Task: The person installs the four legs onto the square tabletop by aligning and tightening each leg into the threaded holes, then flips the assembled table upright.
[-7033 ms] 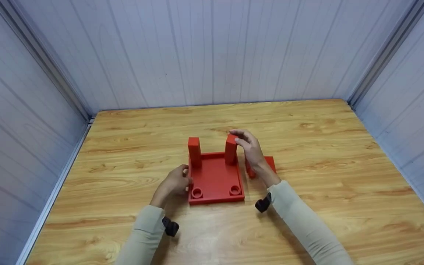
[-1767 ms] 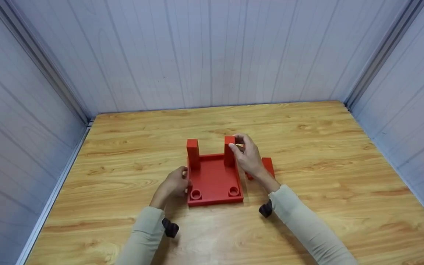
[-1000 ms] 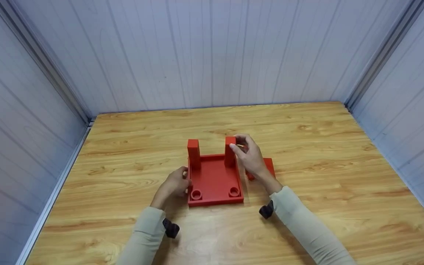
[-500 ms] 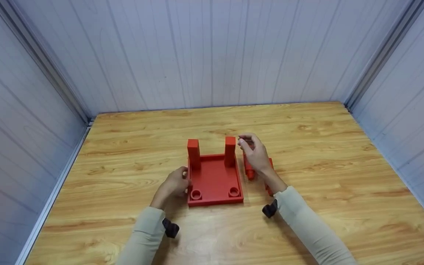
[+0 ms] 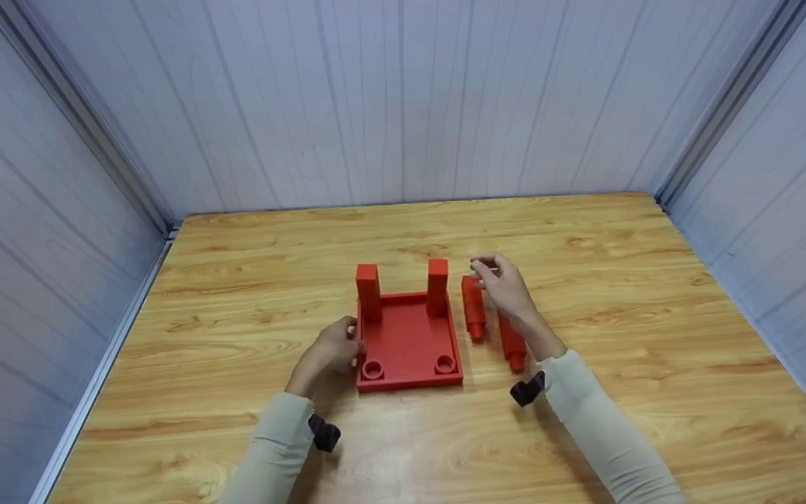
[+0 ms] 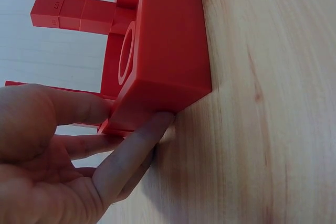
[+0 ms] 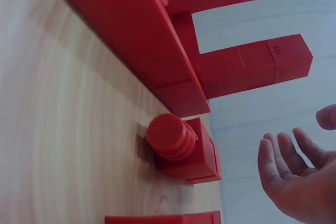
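Observation:
A square red base (image 5: 410, 343) with a raised rim lies flat, like an upturned toy table. Two square red legs (image 5: 369, 294) stand upright in its far corners; round sockets (image 5: 373, 369) show in both near corners. My left hand (image 5: 336, 346) holds the base's left side, with thumb at the rim and fingers against the outer wall (image 6: 157, 98) in the left wrist view. Fingers loosely bent and holding nothing, my right hand (image 5: 508, 287) hovers right of the base. Beneath it lies a loose red leg (image 5: 473, 308) with a threaded round end (image 7: 170, 137).
A second loose red leg (image 5: 512, 343) lies farther right, partly under the right wrist. All rest on a wood-grain table (image 5: 235, 294), bounded by a pale panel wall (image 5: 403, 105) behind and walls on both sides.
My right hand has let go of the upright far-right leg and moved right, over the loose legs, uncovering them. The left hand stays on the base.

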